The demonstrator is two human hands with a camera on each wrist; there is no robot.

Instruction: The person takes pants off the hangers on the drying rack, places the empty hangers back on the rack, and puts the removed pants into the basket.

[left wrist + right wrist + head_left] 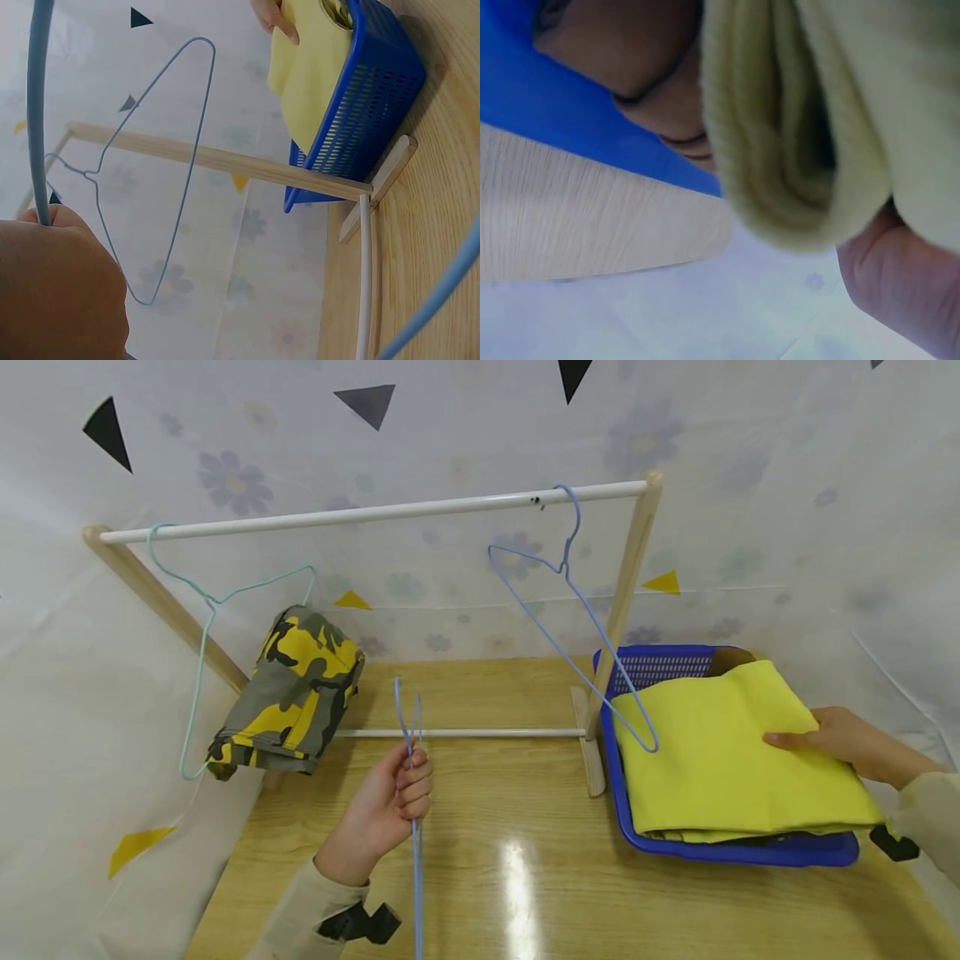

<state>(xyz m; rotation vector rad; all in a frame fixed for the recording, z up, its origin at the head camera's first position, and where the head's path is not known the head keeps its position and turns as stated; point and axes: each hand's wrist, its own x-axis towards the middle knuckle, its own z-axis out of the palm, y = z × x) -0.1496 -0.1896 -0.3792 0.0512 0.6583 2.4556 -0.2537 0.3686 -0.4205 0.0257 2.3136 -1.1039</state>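
Observation:
My left hand [392, 802] grips a blue wire hanger [418, 893] near its hook, held upright and seen nearly edge-on in front of the rack. On the right, my right hand [855, 743] holds the side of a folded yellow cloth [712, 752], thumb on top and the other fingers hidden beneath. Its folded layers show close up in the right wrist view. This cloth lies over the top of a blue plastic basket [622, 810]. A second blue hanger [576, 522] hangs from the rail, its lower corner overlapping the cloth in the head view.
A wooden rack has a white top rail [375, 514] and a low white crossbar [480, 733]. At its left end, a mint-green hanger [201, 660] carries a yellow-grey camouflage garment [292, 693]. The basket stands beside the rack's right foot [592, 768] on the wooden table [480, 877].

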